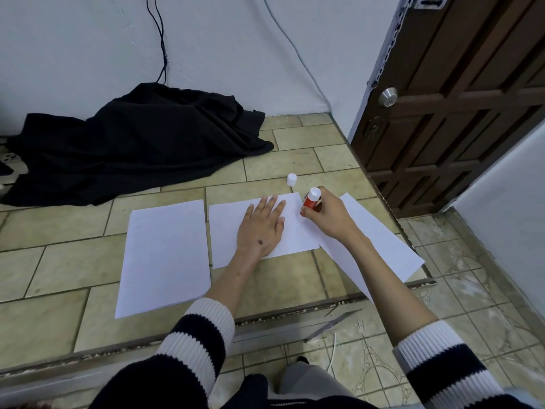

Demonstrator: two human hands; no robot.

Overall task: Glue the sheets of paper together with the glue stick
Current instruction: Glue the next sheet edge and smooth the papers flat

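Note:
Three white sheets lie on a tiled counter. The left sheet (pixel 165 258) lies by itself. My left hand (pixel 261 227) rests flat, fingers spread, on the middle sheet (pixel 298 231). My right hand (pixel 326 215) grips a red glue stick (pixel 311 198) with a white end, held tilted at the middle sheet's far right corner. A third sheet (pixel 380 246) lies at an angle under my right forearm, reaching past the counter's right edge. The white cap (pixel 291 180) stands on the tiles just beyond the glue stick.
A black cloth (pixel 141 146) is heaped at the counter's back left against the wall. The counter's front edge (pixel 295 312) and right edge drop to a patterned floor. A brown wooden door (pixel 448 104) stands at the right.

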